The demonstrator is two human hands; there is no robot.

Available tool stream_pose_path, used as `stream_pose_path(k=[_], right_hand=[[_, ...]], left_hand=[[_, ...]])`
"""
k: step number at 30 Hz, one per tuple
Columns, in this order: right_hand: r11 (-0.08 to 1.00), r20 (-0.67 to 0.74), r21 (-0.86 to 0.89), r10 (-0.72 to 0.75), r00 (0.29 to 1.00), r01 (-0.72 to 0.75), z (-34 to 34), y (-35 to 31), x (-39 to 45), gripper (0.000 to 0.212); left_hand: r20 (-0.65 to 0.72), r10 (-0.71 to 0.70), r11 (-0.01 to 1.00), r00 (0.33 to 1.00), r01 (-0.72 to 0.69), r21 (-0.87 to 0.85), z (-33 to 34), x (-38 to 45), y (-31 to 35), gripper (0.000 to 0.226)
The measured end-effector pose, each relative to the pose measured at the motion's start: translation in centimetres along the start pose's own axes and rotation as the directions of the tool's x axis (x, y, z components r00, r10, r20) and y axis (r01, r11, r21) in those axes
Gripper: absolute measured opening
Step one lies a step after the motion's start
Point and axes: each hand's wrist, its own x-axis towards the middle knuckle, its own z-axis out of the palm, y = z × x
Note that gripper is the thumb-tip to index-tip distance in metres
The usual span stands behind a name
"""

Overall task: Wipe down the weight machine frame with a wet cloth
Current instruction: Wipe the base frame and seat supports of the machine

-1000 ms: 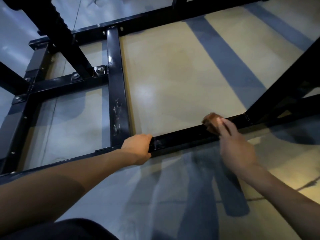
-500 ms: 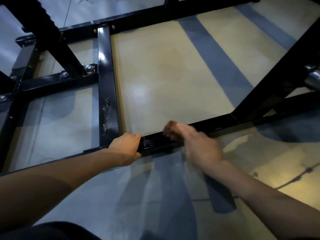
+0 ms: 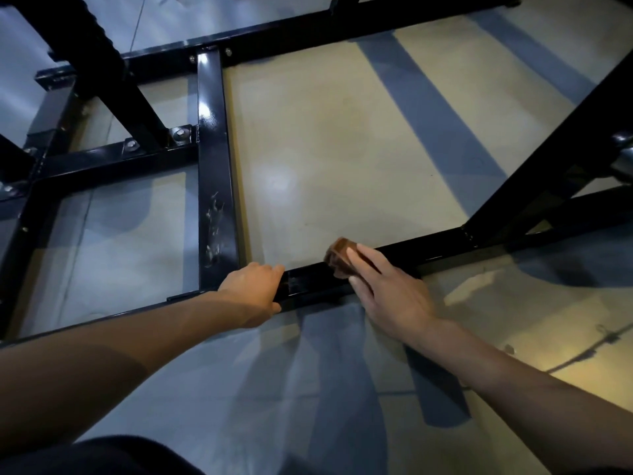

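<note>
Glossy floor (image 3: 342,166); rigid frame (image 3: 428,250). Right hand (image 3: 387,289) fingers press the soft, pliant cloth (image 3: 337,257) flat; left hand (image 3: 255,291) clasps the rail.

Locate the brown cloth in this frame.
In the head view, the folded brown cloth lies right of centre on the near black metal floor bar, under the right hand's fingers, just right of the left hand gripping that bar.

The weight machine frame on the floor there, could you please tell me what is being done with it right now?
A person is wiping the black weight machine frame where it lies low on the floor. The right hand presses a brown cloth onto the near bar, fingers laid flat over it. The left hand grips the same bar beside it, near the joint with the scuffed crossbar.
</note>
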Motion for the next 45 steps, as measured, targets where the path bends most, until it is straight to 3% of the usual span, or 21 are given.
stream_pose_path(k=[3,8,11,13,16,19,22,24,26,30,34,37,39,41,43,45], right_hand=[[0.998,-0.099,-0.063,0.001,0.995,-0.007,-0.5,2.6,0.0,0.053],[0.941,-0.248,0.053,0.336,0.909,-0.333,-4.1,10.2,0.1,0.052],[0.895,-0.308,0.045,0.435,0.846,-0.444,-3.5,8.9,-0.2,0.049],[0.932,-0.238,0.081,0.363,0.901,-0.354,-1.9,5.6,-0.3,0.049],[0.992,-0.074,0.046,0.123,0.99,-0.12,0.4,0.0,0.1,0.056],[0.999,0.151,-0.031,0.024,0.988,-0.02,1.2,-3.7,0.6,0.063],[0.998,-0.058,0.045,0.05,0.997,-0.047,-0.1,0.0,0.6,0.062],[0.974,-0.256,0.144,0.208,0.944,-0.175,-1.5,4.6,-0.1,0.053],[0.942,-0.35,0.212,0.321,0.88,-0.259,-2.5,7.7,-0.9,0.047],[0.936,-0.379,0.16,0.352,0.856,-0.314,-1.1,6.4,-1.6,0.047],[0.986,-0.161,0.005,0.165,0.973,-0.166,1.6,-1.4,-0.6,0.058],[0.999,0.135,-0.018,0.038,0.99,-0.036,2.7,-8.0,0.6,0.064],[0.996,0.146,-0.044,-0.067,0.987,0.074,3.3,-9.5,1.1,0.066],[0.988,0.058,-0.079,-0.127,0.99,0.131,3.3,-8.7,1.2,0.067],[0.996,0.026,-0.079,-0.041,0.999,0.043,1.5,-6.1,1.1,0.064],[0.983,-0.025,-0.012,0.182,0.983,-0.183,-1.3,-2.3,1.8,0.054]], left_hand=[[0.008,0.004,1.0,1.0,-0.004,-0.012,0.0,-0.2,-0.3,0.038],[0.005,0.002,1.0,1.0,-0.002,-0.013,0.1,-0.2,0.0,0.041],[0.006,0.003,1.0,1.0,-0.003,0.027,0.0,-0.1,0.4,0.041],[0.01,-0.001,0.999,1.0,0.001,0.032,-0.1,-0.2,0.4,0.041],[0.006,-0.006,1.0,1.0,0.006,0.01,-0.1,-0.1,0.2,0.04],[-0.015,-0.026,0.999,1.0,0.025,-0.041,-0.1,-0.1,-0.3,0.041],[0.001,-0.019,0.999,1.0,0.019,-0.037,-0.5,0.1,-0.7,0.04],[0.002,-0.019,0.999,1.0,0.019,-0.047,-0.3,0.1,-0.8,0.041],[-0.012,-0.015,0.997,1.0,0.014,-0.08,0.1,0.0,-1.0,0.05],[-0.052,-0.02,0.958,0.998,0.004,-0.287,0.3,-0.1,-2.2,0.108],[-0.022,-0.023,0.908,0.999,0.011,-0.419,1.0,-0.2,-3.4,0.123],[-0.037,0.02,0.869,0.999,-0.036,-0.494,1.3,-1.2,-3.8,0.107],[-0.093,-0.018,0.825,0.995,-0.038,-0.564,0.9,-1.8,-4.3,0.092],[-0.141,-0.11,0.81,0.984,0.006,-0.586,0.3,-2.3,-5.1,0.073],[-0.192,-0.208,0.802,0.959,0.055,-0.595,-0.4,-2.7,-5.8,0.049],[-0.221,-0.301,0.771,0.928,0.1,-0.629,-1.5,-3.0,-6.6,0.033]])
